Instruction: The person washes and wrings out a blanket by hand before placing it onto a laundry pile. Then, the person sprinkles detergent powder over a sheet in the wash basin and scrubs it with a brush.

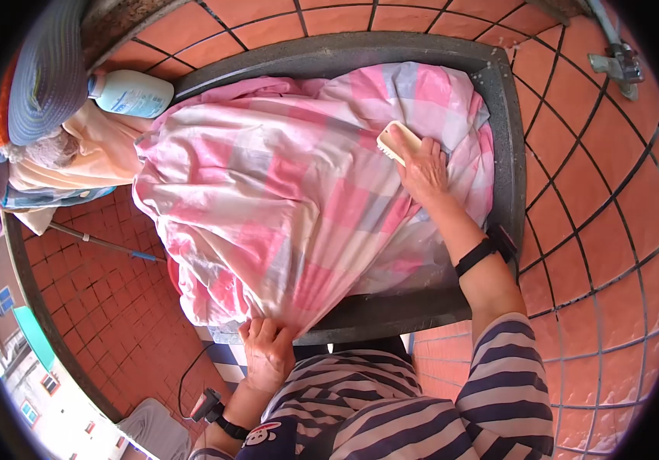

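Observation:
A pink, white and grey checked cloth (291, 176) lies spread and wrinkled over a dark stone basin (504, 176). Near its upper right part, my right hand (424, 167) grips a cream-coloured brush (397, 139), whose bristles point down toward the fabric. My left hand (268, 354) is closed on the cloth's lower edge at the basin's front rim, and folds run from it up toward the brush.
A pale bottle (131, 93) stands or leans at the basin's upper left, beside piled fabrics (92, 153) and a grey-blue woven item (47, 69). At the upper right is a metal tap (622, 65) by orange tiles. A pole (107, 243) lies left.

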{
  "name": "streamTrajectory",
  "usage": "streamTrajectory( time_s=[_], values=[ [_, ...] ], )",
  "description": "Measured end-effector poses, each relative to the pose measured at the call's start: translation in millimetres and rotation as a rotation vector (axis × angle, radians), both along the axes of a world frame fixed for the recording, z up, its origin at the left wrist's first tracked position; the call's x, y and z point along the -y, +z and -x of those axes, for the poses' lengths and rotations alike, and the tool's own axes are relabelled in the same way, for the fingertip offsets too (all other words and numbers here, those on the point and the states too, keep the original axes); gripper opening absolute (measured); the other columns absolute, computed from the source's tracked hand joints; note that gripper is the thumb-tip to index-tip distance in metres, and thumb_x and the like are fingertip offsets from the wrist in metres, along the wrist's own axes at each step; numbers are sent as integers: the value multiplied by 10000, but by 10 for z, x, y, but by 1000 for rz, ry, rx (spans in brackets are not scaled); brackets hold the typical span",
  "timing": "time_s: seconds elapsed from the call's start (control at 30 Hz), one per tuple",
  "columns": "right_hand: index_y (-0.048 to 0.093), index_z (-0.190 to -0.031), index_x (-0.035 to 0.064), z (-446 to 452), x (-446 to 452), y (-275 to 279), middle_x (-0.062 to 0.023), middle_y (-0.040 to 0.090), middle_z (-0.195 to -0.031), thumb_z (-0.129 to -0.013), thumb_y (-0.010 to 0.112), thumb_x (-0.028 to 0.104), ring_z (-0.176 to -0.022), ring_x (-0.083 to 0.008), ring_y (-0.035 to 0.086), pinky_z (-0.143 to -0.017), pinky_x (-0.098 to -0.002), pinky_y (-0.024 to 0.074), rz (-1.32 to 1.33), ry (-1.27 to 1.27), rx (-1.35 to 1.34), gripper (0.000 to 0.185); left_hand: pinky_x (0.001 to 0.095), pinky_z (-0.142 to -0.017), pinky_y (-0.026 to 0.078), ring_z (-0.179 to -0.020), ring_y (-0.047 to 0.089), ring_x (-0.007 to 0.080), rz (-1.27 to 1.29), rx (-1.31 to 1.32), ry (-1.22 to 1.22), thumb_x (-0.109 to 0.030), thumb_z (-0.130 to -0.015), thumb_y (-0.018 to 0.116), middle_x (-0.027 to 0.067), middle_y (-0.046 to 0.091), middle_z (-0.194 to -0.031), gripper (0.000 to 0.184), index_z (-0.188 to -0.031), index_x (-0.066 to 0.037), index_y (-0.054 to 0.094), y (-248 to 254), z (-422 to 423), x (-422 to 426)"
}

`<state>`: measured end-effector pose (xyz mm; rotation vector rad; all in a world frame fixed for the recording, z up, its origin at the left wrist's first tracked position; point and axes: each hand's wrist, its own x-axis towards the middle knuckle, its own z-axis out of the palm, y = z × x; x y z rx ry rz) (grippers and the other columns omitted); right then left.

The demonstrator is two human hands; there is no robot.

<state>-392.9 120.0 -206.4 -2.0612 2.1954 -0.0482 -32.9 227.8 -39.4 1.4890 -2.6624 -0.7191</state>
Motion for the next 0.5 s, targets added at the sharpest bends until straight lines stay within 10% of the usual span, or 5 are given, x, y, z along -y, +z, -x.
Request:
streamTrajectory(
  time_s=[0.07,0.17,0.3,0.5],
  values=[
    [289,-1442,339,-398,-141,178,-183,481,-977,-748,677,158,-863,-356,491,-801,-446,407,124,-147,266,816,400,-792,360,-760,514,220,21,-15,46,-19,-627,603,13,532,-778,232,-823,-115,682,-32,34,-41],
    [406,-1384,362,-1341,-754,643,-198,479,-1064,-700,700,152,-928,-356,531,-818,-458,468,53,406,756,775,404,-792,361,-749,506,207,51,-28,78,-22,-628,600,8,515,-761,256,-832,-131,708,-24,53,-70],
    [432,-1328,470,-1013,-710,191,-134,486,-902,-829,545,177,-878,-311,549,-741,-426,488,95,714,463,590,382,-771,356,-741,503,196,7,-49,79,-5,-635,599,1,514,-756,327,-901,-150,722,48,-6,-67],
    [288,-1429,379,190,123,55,-211,474,-1004,-801,605,140,-961,-382,527,-785,-488,441,-100,-52,-12,743,365,-731,354,-722,504,190,63,-122,117,0,-625,616,3,525,-774,357,-927,-163,717,25,183,-27]
  ],
)
